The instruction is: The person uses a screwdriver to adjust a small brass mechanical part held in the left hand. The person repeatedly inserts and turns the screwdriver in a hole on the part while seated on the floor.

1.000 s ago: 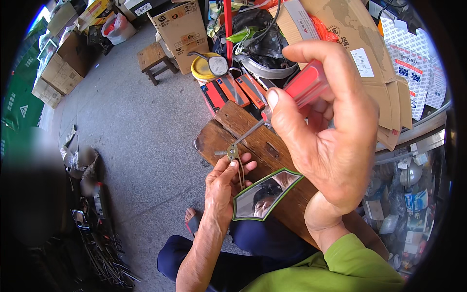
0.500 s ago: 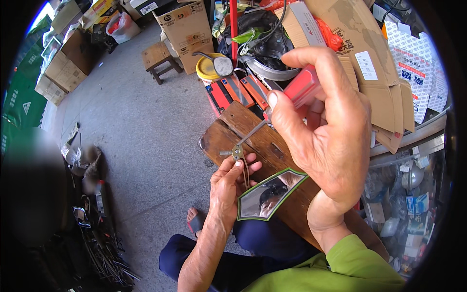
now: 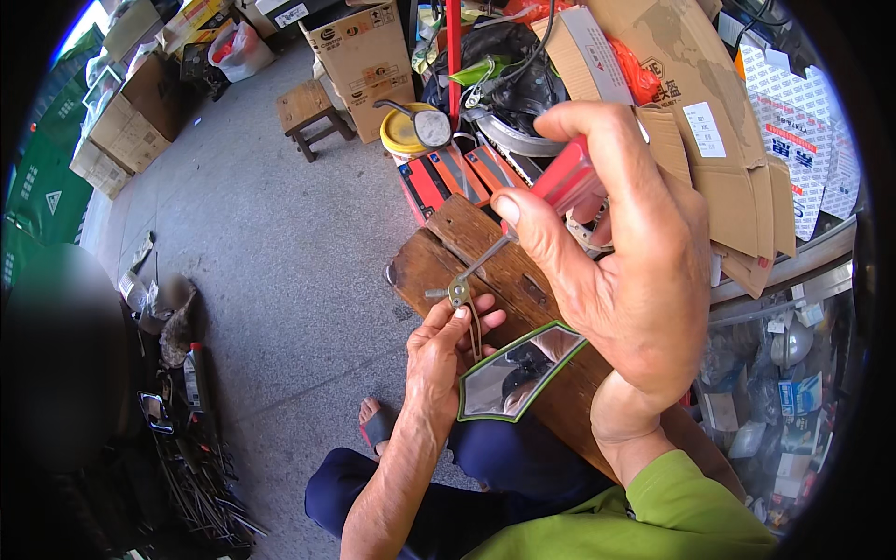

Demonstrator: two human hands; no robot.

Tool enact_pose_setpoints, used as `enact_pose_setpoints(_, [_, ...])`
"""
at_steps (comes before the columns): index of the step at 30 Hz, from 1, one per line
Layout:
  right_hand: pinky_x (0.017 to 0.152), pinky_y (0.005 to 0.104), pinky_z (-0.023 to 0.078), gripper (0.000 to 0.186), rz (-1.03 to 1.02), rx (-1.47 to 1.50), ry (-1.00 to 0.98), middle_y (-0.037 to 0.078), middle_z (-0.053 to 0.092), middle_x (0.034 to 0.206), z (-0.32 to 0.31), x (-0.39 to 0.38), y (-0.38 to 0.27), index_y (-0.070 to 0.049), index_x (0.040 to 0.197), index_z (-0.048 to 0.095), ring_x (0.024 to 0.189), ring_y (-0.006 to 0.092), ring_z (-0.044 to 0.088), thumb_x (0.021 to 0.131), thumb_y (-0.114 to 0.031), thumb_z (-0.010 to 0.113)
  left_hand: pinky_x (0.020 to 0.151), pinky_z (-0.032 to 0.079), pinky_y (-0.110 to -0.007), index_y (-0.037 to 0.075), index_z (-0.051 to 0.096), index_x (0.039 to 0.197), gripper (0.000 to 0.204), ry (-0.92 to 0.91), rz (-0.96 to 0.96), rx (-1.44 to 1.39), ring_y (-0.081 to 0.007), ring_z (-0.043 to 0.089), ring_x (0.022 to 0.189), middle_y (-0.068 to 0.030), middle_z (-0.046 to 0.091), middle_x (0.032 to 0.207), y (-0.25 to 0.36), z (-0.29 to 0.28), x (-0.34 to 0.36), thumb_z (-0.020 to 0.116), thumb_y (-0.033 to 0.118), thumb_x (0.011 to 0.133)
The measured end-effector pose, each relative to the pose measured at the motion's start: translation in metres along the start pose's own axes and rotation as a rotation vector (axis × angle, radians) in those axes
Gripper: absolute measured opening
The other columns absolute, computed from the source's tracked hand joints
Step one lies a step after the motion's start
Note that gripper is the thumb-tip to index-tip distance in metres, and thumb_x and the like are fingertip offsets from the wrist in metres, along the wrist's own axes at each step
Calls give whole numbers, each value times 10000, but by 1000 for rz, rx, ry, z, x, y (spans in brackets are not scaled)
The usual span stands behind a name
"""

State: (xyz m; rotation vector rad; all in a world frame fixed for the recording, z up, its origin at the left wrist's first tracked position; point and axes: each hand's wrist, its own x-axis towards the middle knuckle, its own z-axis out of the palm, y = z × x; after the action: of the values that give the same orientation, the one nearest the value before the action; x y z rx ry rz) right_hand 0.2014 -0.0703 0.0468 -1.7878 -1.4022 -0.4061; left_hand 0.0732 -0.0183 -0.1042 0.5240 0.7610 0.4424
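Observation:
A screwdriver (image 3: 560,183) with a red translucent handle is gripped in my right hand (image 3: 644,252). Its metal shaft slants down to the left, and the tip meets a small metal bracket (image 3: 459,293). That bracket tops the slim stem (image 3: 476,334) of a rear-view mirror, with a bolt sticking out to its left. My left hand (image 3: 437,359) is closed around the stem, thumb just below the bracket. The angular mirror (image 3: 523,375), edged in green, lies tilted beside my left fingers, over my knee and the wooden bench (image 3: 504,299).
Red and orange boxes (image 3: 457,173) stand past the bench's far end, near a yellow-lidded bucket (image 3: 399,131). Flattened cardboard (image 3: 737,187) leans at the right, above a glass case (image 3: 775,401). A small stool (image 3: 310,112) stands farther off; loose tools (image 3: 205,485) lie at lower left.
My right thumb and the screwdriver handle have shifted slightly left, with the tip still at the bracket. My left hand holds nearly the same place.

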Motion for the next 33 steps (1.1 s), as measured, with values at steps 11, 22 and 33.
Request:
enact_pose_setpoints(11, [611, 219, 486, 393, -27, 156, -50, 47, 606, 913, 9, 4, 5, -37, 1178, 551, 721, 91, 588, 799, -20, 653, 630, 475, -250, 40, 547, 1136, 215, 23, -13, 120, -150, 644, 898, -75, 638, 1102, 1, 4, -2, 445, 113, 961])
enact_pose_setpoints(22, [532, 207, 408, 260, 9, 60, 36, 24, 593, 814, 6, 4, 8, -28, 1064, 604, 638, 49, 504, 810, -31, 661, 617, 472, -244, 40, 551, 1130, 213, 5, -11, 129, -142, 640, 891, -69, 640, 1091, 0, 5, -1, 439, 113, 963])
enact_pose_setpoints(33, [485, 189, 363, 362, -19, 65, 24, 18, 586, 719, 7, 2, 2, -55, 1136, 566, 590, 44, 488, 805, -119, 698, 611, 478, -249, 46, 545, 1134, 211, 7, -1, 96, -140, 639, 895, -67, 640, 1089, -4, -2, 1, 441, 116, 964])
